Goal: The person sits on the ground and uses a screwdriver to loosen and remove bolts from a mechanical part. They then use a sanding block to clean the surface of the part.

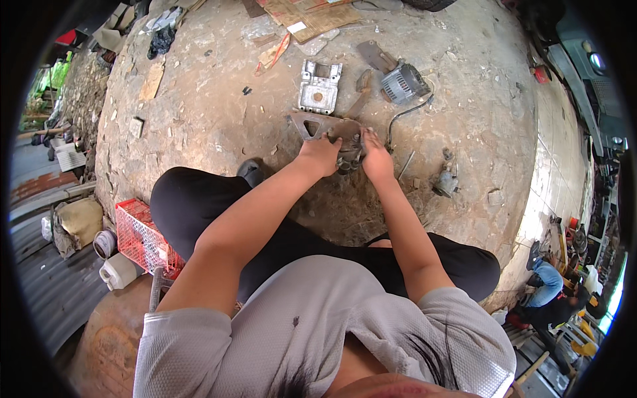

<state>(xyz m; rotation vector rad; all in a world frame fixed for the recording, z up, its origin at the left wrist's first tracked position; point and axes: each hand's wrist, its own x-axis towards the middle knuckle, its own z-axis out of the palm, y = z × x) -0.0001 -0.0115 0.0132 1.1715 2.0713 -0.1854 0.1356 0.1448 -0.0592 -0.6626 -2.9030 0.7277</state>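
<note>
In front of me, my left hand [321, 154] and my right hand [376, 156] grip a dark, rusty metal bracket [343, 131] from its two sides. A triangular opening shows at its left end. Under it, between the hands, sit dark rounded metal parts that I cannot make out. Just beyond stands a silver cast metal housing [319, 88] with a hole in it. To its right lies a finned metal motor [404, 83] with a black cable [406, 111]. Right of my right hand are a thin metal rod [406, 165] and a small grey metal part [446, 183].
Cardboard [318, 18] lies on the rough floor [219, 106] at the far side. By my left knee stand a red plastic crate [144, 232] and a white jug [120, 271]. Another person [548, 286] is at the lower right, near cluttered tools.
</note>
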